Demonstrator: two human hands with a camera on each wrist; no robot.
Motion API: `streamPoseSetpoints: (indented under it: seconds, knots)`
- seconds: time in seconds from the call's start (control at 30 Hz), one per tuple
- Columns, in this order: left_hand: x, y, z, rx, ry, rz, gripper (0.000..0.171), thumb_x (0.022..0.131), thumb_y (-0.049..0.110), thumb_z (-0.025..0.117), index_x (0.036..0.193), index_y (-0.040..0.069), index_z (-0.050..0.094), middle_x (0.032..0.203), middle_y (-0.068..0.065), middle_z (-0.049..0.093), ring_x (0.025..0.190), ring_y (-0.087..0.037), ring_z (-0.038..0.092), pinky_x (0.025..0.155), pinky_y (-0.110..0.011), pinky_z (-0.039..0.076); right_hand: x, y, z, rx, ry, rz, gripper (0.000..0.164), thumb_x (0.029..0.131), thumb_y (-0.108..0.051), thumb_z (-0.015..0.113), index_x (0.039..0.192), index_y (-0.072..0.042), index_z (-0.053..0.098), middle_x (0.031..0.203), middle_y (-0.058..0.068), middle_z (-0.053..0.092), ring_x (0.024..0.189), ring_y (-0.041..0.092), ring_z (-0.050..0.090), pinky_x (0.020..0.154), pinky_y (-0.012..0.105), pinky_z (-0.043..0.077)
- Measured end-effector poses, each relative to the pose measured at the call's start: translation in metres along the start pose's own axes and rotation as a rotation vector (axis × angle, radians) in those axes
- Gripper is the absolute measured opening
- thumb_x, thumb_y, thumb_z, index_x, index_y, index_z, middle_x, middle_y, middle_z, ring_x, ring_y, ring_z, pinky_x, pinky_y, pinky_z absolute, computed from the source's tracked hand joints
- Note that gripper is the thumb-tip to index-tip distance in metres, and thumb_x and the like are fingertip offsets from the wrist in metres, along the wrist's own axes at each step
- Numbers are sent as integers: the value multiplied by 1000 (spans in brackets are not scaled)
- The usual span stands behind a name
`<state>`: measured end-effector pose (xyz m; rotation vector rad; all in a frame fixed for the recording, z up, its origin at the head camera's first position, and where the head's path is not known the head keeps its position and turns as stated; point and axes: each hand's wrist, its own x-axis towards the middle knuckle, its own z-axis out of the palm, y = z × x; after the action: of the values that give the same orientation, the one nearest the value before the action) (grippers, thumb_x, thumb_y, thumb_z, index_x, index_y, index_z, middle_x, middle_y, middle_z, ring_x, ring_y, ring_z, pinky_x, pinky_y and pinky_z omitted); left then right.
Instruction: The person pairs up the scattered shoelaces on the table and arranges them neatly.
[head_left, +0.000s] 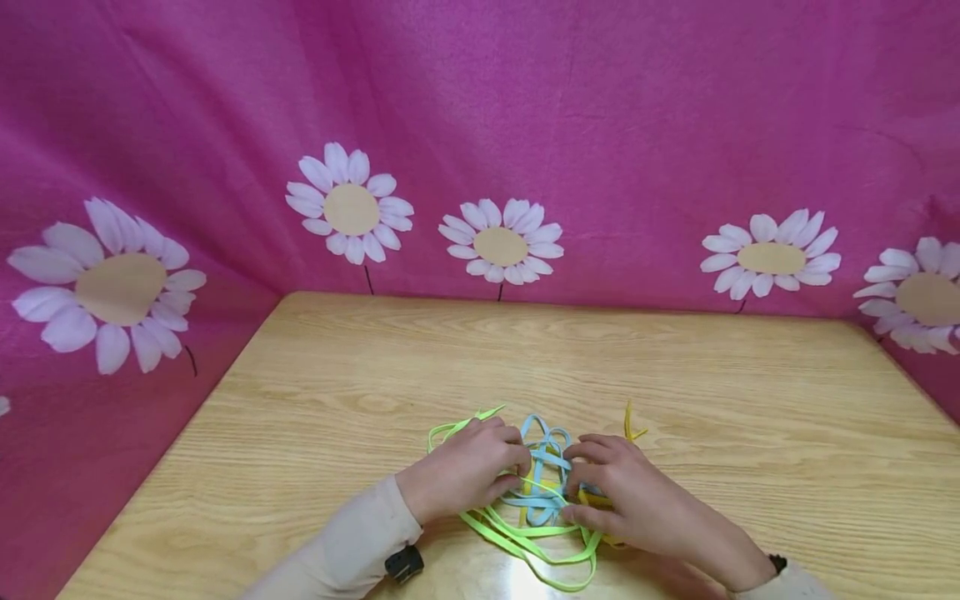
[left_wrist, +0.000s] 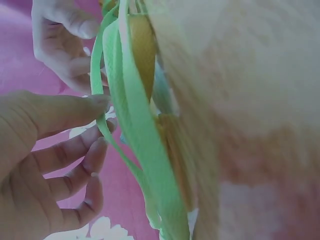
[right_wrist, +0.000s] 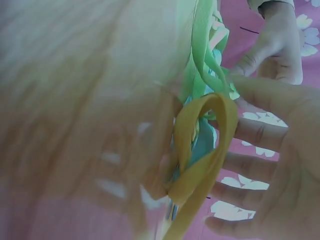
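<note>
In the left wrist view, we saw the left hand [left_wrist: 50,165] pinching 1 strand of the green lace [left_wrist: 132,105] between thumb and forefinger, its other 3 fingers loosely bent. Broader green bands ran alongside, next to the yellow lace [left_wrist: 142,52]. We judged that a light, steady pinch would serve best, drawing that strand slowly so no loop tightened.

In the right wrist view, the right hand [right_wrist: 285,155] had its fingers spread and relaxed beside the pile; a yellow loop and the blue lace [right_wrist: 204,143] covered some fingertips. Pressing neighbouring strands lightly would, we thought, keep them from following.

In the head view, the tangle lay between both hands near the front of the wooden table [head_left: 375,367]. Blue crossed yellow and green there, and those crossings stood most in the way. Behind the table hung a pink curtain [head_left: 637,125] printed with white daisies [head_left: 501,247].
</note>
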<state>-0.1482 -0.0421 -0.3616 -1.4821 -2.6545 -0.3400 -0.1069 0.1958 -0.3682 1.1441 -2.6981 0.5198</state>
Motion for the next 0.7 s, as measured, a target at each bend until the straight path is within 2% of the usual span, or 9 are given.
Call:
streamPoseSetpoints:
  seconds: [0.1, 0.33, 0.5, 0.7]
  knots:
    - [1, 0, -1, -14, 8, -1, 10, 84, 21, 75, 80, 20, 66, 78, 11, 58, 77, -9, 51, 66, -24, 39, 0, -1, 1, -21, -4, -3, 20, 80, -34, 77, 74, -28, 59, 113, 6, 64, 112, 34, 55, 93, 56, 39]
    - [0, -3, -3, -61, 35, 6, 14, 86, 15, 72, 76, 18, 63, 76, 12, 61, 73, -5, 51, 64, -26, 38, -1, -1, 1, -27, -50, 43, 19, 80, -19, 75, 72, -28, 60, 115, 7, 62, 116, 40, 52, 90, 73, 31]
    - [-3, -7, -10, -100, 32, -12, 15, 88, 11, 71, 78, 17, 62, 75, 11, 58, 70, -3, 48, 66, -25, 37, -1, 1, -5, -11, -30, 81, 20, 79, -11, 73, 73, -26, 61, 113, 7, 64, 116, 40, 52, 92, 70, 31]
    - [-9, -14, -20, -115, 87, -19, 11, 87, 7, 70, 81, 14, 65, 74, 8, 61, 67, -5, 49, 67, -26, 42, -6, 5, -19, -48, 22, 106, 22, 77, -9, 76, 74, -25, 62, 113, 7, 65, 115, 40, 53, 93, 70, 30]
